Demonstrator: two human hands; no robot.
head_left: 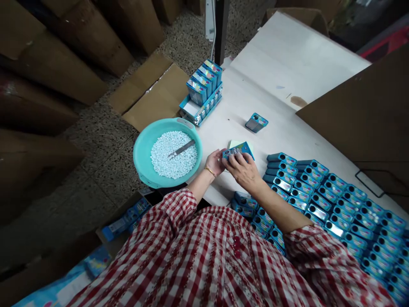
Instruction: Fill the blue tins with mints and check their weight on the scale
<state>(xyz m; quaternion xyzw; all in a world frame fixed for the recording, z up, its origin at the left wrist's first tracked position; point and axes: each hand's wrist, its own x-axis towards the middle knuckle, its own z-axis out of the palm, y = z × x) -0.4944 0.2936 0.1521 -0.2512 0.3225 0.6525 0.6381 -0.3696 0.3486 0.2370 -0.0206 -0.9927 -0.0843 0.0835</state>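
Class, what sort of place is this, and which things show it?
Probably a packing workshop: rows of blue boxes lie on the table, a teal basin holds white pellets, and cardboard cartons stand around.

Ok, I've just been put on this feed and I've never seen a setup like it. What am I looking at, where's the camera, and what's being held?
There is no machine here, just a person working with bare hands. The single picture comes from a camera worn on their head, looking forward and down, so the checked sleeves at the bottom are their own arms.

The left hand and right hand together hold one small blue box above the white table, fingers wrapped around it.

To the left is a teal basin of white pellets with a metal tool lying in them. Beyond it a display tray holds upright boxes, and a single box stands alone. On the right lie rows of blue boxes, packed close together.
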